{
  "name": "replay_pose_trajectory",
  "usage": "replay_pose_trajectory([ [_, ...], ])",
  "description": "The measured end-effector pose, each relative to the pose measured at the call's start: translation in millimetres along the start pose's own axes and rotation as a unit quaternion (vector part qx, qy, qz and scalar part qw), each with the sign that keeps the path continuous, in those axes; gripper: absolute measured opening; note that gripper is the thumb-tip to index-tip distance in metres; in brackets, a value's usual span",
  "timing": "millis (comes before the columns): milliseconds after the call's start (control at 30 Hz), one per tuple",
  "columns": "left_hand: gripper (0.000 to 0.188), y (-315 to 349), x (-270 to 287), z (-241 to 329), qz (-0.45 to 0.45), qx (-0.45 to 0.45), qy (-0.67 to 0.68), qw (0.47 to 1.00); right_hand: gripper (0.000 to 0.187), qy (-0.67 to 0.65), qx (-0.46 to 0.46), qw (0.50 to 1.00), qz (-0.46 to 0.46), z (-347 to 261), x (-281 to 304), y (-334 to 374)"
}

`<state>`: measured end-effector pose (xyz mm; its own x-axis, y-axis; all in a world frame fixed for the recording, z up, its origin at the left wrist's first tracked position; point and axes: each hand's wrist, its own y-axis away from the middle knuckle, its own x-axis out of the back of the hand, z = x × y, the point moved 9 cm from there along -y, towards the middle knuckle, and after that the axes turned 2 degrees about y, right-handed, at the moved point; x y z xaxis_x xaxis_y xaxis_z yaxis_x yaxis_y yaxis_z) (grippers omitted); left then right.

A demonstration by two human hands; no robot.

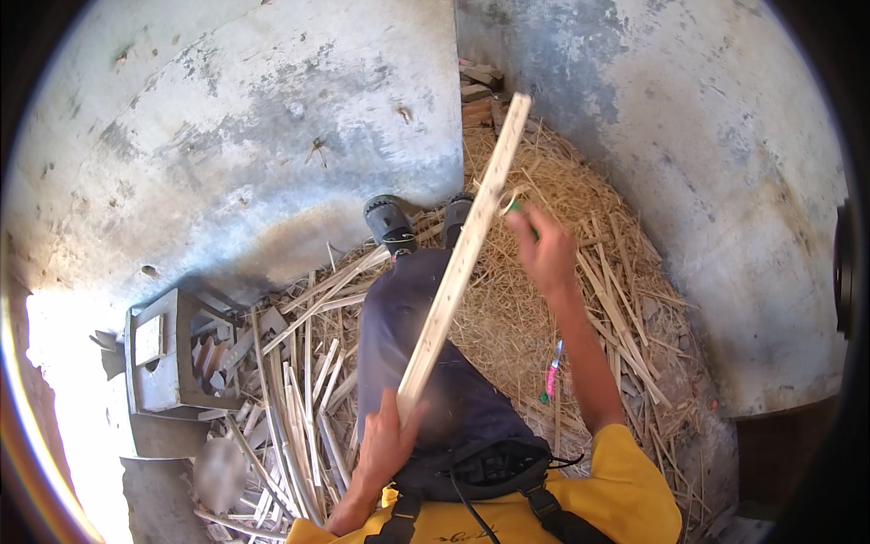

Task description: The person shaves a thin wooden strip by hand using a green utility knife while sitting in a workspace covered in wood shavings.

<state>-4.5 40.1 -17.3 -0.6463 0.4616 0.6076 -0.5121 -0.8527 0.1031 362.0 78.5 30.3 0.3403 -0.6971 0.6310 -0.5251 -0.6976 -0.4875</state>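
A long, pale wooden strip [467, 249] slants across my lap and legs, its far end up toward the wall corner. My left hand [388, 442] is closed around its near end. Beside the upper part of the strip, my right hand [548, 252] is closed on a small green-handled tool [515, 207]. Most of that tool is hidden by my fingers, and its working end is too small to make out. A thin, pale curl shows between the tool and the strip.
Straw-like shavings [507, 317] cover the floor. Split wooden strips [313, 399] lie at left, more sticks [625, 308] at right. A pink-and-blue slim object [554, 370] lies on the shavings. A grey box-like frame [181, 354] stands at left. Worn grey walls [272, 118] meet ahead.
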Motion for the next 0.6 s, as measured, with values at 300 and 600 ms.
replay_pose_trajectory([
  [300, 0.040, 0, 16, -24, -0.023, 0.017, -0.012, 1.000, 0.056, -0.259, -0.298, 0.918, -0.023, 183, -20, -22],
  [600, 0.041, -21, -24, -50, -0.157, 0.071, 0.171, 0.970, 0.044, -0.476, -0.231, 0.841, -0.111, 74, -34, 39],
])
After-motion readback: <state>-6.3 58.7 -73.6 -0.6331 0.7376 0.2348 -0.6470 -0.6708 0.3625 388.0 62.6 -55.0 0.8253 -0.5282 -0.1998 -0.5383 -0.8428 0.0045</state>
